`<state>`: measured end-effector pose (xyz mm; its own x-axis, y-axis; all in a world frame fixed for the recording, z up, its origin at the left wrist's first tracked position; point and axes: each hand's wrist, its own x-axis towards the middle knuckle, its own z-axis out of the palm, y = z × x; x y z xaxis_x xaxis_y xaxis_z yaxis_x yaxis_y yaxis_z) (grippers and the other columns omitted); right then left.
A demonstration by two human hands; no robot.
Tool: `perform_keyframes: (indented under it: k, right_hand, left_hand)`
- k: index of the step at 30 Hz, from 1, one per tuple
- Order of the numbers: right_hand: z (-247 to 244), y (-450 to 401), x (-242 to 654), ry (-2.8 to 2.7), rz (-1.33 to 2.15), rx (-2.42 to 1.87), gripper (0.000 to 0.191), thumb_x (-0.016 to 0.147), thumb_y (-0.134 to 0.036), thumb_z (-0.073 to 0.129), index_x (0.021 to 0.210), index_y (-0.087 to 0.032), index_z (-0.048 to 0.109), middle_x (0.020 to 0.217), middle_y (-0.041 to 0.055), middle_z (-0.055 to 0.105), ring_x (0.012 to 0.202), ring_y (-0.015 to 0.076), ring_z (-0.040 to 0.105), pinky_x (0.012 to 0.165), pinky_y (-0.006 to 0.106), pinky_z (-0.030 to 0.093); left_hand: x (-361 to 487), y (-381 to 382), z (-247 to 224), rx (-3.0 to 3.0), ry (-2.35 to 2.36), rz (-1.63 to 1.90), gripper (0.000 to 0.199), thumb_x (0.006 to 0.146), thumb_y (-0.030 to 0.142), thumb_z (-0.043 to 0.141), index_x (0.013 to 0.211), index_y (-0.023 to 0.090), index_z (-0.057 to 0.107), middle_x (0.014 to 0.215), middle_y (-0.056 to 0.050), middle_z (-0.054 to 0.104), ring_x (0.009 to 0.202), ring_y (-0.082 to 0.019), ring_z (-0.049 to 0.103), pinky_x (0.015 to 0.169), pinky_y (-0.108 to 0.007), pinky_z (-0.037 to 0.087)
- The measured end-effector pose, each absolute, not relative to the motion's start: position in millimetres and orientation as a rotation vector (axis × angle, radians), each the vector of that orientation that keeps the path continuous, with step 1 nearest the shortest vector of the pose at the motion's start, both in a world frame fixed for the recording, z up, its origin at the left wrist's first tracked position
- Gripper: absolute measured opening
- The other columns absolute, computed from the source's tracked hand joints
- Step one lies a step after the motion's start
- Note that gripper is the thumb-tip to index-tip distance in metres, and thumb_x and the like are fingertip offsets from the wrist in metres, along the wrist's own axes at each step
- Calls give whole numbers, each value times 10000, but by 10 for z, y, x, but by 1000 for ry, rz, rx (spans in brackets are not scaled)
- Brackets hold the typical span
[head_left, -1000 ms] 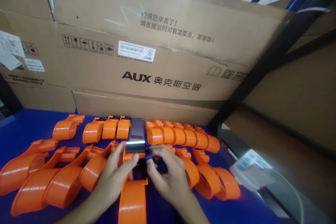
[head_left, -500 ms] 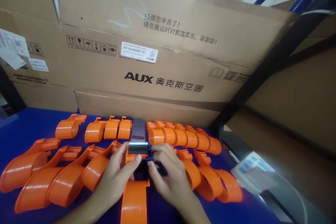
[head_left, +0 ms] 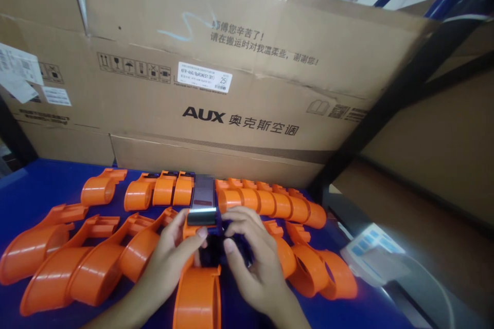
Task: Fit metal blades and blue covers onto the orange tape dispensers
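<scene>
My left hand (head_left: 177,249) grips an orange tape dispenser (head_left: 197,298) near its head, the thumb pressed on the orange part below a toothed metal blade (head_left: 203,211). The dispenser's ring hangs below, toward me. My right hand (head_left: 252,252) is curled round a dark blue part (head_left: 240,248) just right of the dispenser, thumb and fingers at its edges. A dark flat strip (head_left: 203,191) extends behind the blade. What is between the hands is dark and blurred.
Several orange dispensers (head_left: 57,272) lie in rows on the left of the blue table (head_left: 46,175), and more orange rings (head_left: 309,270) on the right. Behind stands a large cardboard sheet (head_left: 247,82). A white device (head_left: 372,252) with a cable is at the right.
My right hand has turned slightly and its thumb has shifted right, showing more of the dark blue part. The orange ring below has turned a little. My left hand has barely moved.
</scene>
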<state>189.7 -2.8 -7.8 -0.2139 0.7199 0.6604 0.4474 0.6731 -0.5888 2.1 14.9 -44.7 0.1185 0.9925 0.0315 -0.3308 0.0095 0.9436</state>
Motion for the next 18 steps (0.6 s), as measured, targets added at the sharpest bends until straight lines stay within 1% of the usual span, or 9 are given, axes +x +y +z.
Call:
perform_keyframes:
  k: [2,5,7,9,11,13,15,17,18]
  right_hand:
    - [-84,-52,1880,-1711,513,-931,122,1052,-292,522,1094,-271,635,1191,97,723,1151,281,687,1020,463,550]
    - [-77,-79,1854,-1580,872,-918,292,1082,-398,499,1355,-314,556,1240,94,715,1109,261,719,910,400,612]
    - [-53,-94,1853,-1578,1059,-871,376,1065,-461,538,1414,-322,524,1217,84,718,1106,258,715,917,390,610]
    - [-31,-108,1858,-1572,1157,-829,421,1031,-518,587,1396,-311,544,1185,81,708,1058,253,712,895,377,608]
    - [-26,-119,1854,-1526,1241,-808,461,1002,-559,616,1383,-313,537,1180,79,675,822,199,701,660,301,601]
    - [-40,-121,1831,-1485,1277,-826,457,993,-574,620,1362,-322,526,1166,70,634,630,131,597,442,223,466]
    - [-61,-111,1797,-1505,1191,-867,426,975,-571,651,1293,-306,551,1100,53,609,690,141,585,473,217,471]
    - [-82,-94,1766,-1549,1084,-895,383,951,-564,692,1183,-282,573,1017,41,591,841,186,605,603,251,544]
    - [-93,-86,1756,-1560,1071,-901,363,949,-558,699,1134,-276,566,994,35,582,849,189,603,628,263,554]
  left_hand:
    - [17,145,-430,1006,817,1264,532,825,358,847,1311,269,649,928,-31,761,784,-214,726,758,-303,579]
    - [21,100,-393,994,730,1158,822,796,331,877,1516,320,482,999,-54,782,661,-210,748,702,-339,613]
    - [35,38,-367,978,645,1070,906,825,348,855,1595,347,378,998,-68,784,556,-195,731,643,-352,621]
    - [53,-36,-346,951,571,1002,975,826,348,858,1633,384,312,1074,-100,780,550,-204,743,602,-354,623]
    - [63,-99,-331,942,516,974,1030,772,330,907,1626,417,339,1307,-159,718,661,-240,787,618,-373,639]
    - [60,-133,-320,980,475,986,988,741,348,933,1591,411,435,1516,-180,592,859,-303,810,723,-429,663]
    - [46,-134,-314,1058,477,1040,808,794,397,894,1528,362,557,1583,-152,551,1178,-367,733,967,-486,618]
    - [26,-115,-313,1134,536,1090,618,876,416,819,1461,338,638,1570,-106,585,1437,-359,550,1180,-477,467]
    - [15,-103,-315,1162,574,1101,558,908,414,787,1445,341,652,1566,-85,595,1502,-342,475,1230,-467,405]
